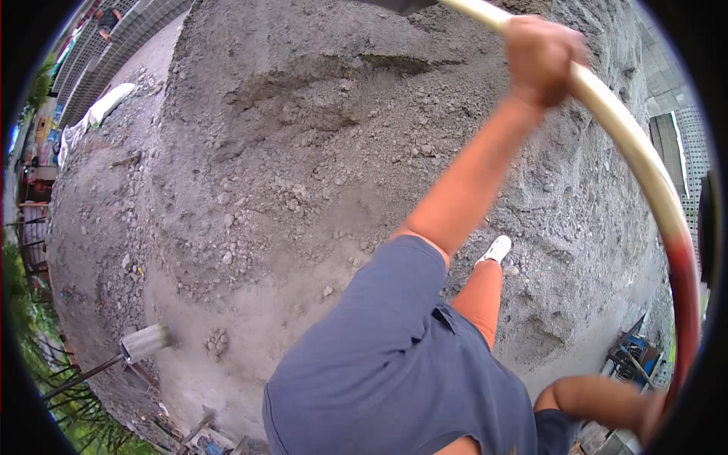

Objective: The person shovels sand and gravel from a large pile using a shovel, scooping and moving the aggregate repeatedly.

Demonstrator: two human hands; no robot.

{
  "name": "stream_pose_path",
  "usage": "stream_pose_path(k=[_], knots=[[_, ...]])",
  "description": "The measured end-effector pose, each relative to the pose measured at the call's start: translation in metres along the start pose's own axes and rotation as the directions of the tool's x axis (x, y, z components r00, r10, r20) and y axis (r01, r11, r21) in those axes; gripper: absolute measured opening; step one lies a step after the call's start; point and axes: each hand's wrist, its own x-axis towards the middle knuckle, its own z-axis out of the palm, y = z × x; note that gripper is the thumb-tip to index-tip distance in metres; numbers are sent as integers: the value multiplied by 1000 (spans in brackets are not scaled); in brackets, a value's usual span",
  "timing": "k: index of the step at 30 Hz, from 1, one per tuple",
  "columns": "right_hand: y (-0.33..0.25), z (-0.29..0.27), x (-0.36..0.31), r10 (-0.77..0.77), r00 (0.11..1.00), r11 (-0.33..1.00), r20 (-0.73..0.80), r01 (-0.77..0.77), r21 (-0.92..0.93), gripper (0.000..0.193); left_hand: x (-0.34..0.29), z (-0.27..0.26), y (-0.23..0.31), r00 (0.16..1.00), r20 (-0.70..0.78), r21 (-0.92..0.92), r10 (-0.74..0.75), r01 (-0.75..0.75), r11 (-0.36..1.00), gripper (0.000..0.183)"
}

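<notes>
A long-handled digging tool crosses the upper and right side of the view. Its pale handle (622, 125) bends with the lens and turns red towards the lower right. My left hand (542, 61) is raised and wrapped round the pale part, with the arm stretched forward. Down at the right rim, my right hand (654, 417) is closed on the red end, blurred and partly in the dark border. The dark metal head (398, 4) is mostly cut off at the top edge, so its kind cannot be told. Loose grey soil (318, 174) lies beneath the tool.
A soil bank with a cracked ledge (326, 72) rises ahead. My foot in a white shoe (497, 249) stands on rubble. A grey cylinder on a rod (145, 343) lies at left, a white sack (106, 106) beyond. Stacked blocks (98, 64) and blue-black equipment (635, 356) flank the ground.
</notes>
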Motion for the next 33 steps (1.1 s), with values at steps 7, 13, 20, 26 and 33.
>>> stream_pose_path(k=[7, 13, 20, 26, 33], knots=[[-5, 174, -112, 222, 911, 962, 347, -262, 72, 12, -55, -133, -204, 647, 423, 643, -635, 279, 713, 66], [-3, 175, -98, 274, 878, 956, 393, -292, -13, 13, -47, -121, -211, 598, 439, 716, -671, 218, 663, 67], [-26, 129, -235, 89, 656, 970, 750, -227, 84, 21, -132, -189, -180, 510, 519, 799, -687, -4, 601, 57], [-35, 33, -273, 133, 718, 947, 683, -296, 128, 18, -228, -192, -110, 501, 620, 725, -603, -73, 685, 53], [-33, -80, -252, 281, 790, 944, 545, -329, -11, 17, -329, -154, -18, 557, 579, 713, -595, 6, 701, 50]])
